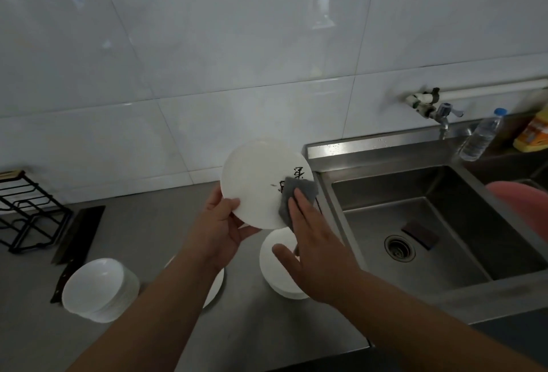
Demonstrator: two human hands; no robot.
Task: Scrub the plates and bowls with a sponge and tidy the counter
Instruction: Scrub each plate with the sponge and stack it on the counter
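White plate (258, 184) held tilted above the bench (166, 223), just left of the sink (385, 146). The left hand (221, 223) has a pinching grip on its lower rim, while the right hand (317, 247) has a flat, uncurled grip, fingers pressing the grey sponge (301, 189) over black marks. Judged mid-task: marks not yet gone; a bowl stack (99, 290), a second white stack (278, 270) and another plate (215, 285) sit on the bench, cleanliness unclear, tidying apparently undone.

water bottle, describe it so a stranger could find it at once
Start at the steel sink on the right and follow its back ledge past the wall tap. The water bottle is there, clear with a blue cap, unlike the yellow container beside it.
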